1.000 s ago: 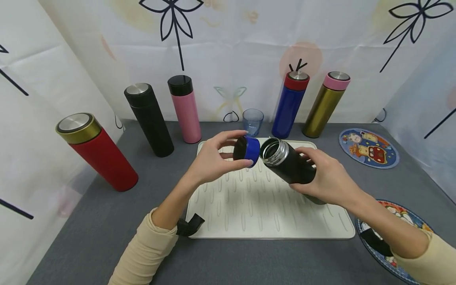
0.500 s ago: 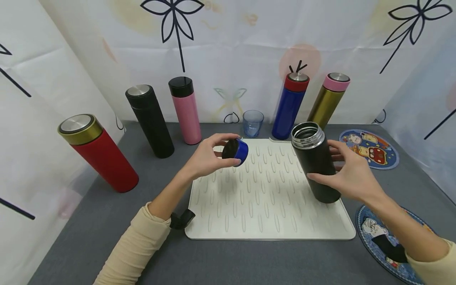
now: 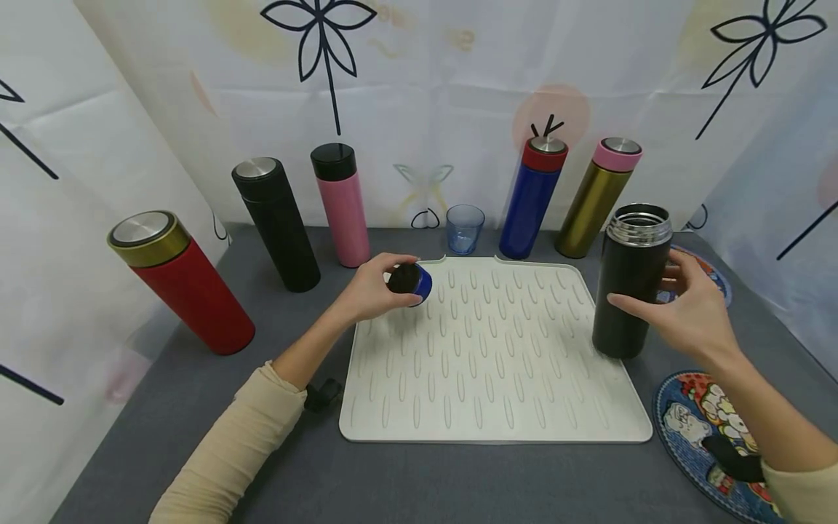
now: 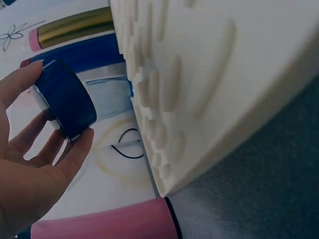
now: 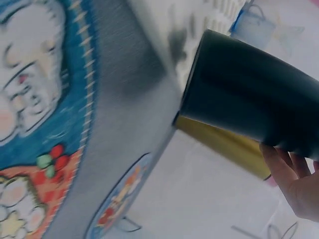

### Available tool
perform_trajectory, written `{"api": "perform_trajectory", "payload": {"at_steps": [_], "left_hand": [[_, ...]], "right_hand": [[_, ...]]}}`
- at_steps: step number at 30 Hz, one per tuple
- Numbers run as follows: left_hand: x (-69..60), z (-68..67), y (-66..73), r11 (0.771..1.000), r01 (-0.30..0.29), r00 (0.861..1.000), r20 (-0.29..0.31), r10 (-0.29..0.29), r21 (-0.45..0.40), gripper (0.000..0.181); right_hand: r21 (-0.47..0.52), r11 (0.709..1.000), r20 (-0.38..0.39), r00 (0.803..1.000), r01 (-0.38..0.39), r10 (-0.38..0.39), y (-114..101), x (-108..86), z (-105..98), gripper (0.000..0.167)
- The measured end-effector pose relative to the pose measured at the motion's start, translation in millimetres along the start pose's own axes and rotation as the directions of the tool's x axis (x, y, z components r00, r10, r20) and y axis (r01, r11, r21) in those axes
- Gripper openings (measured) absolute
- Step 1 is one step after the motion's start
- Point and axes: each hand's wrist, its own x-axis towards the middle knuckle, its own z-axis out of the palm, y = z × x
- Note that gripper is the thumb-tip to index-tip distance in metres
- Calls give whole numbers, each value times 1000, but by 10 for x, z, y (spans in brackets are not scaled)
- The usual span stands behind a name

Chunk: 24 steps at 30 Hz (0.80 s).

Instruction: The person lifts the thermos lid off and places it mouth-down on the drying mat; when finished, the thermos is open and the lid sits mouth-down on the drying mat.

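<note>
Well apart, blue lid (image 3: 424,284) and open-mouthed black bottle (image 3: 628,287)
Left hand (image 3: 371,292) pinches the lid over the white tray's (image 3: 497,371) far left; right hand (image 3: 695,314) fingers grip the bottle.

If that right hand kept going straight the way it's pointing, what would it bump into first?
Past the black bottle it already holds, the right hand would probably meet the gold bottle behind. Depth and height are hard to judge, so it might just pass beside it.
</note>
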Motion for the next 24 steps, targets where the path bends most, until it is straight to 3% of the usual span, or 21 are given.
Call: {"api": "perform_trajectory", "payload": {"at_steps": [8,24], "left_hand": [[82,4,-173,995,-12,1000,16,10,98,63],[263,35,-378,975,52,995,76,-70,216,65]], "right_hand": [[13,997,-92,993,-79,80,208,56,-91,88],[5,991,-159,978,-132,131,349,41,-192,85]]}}
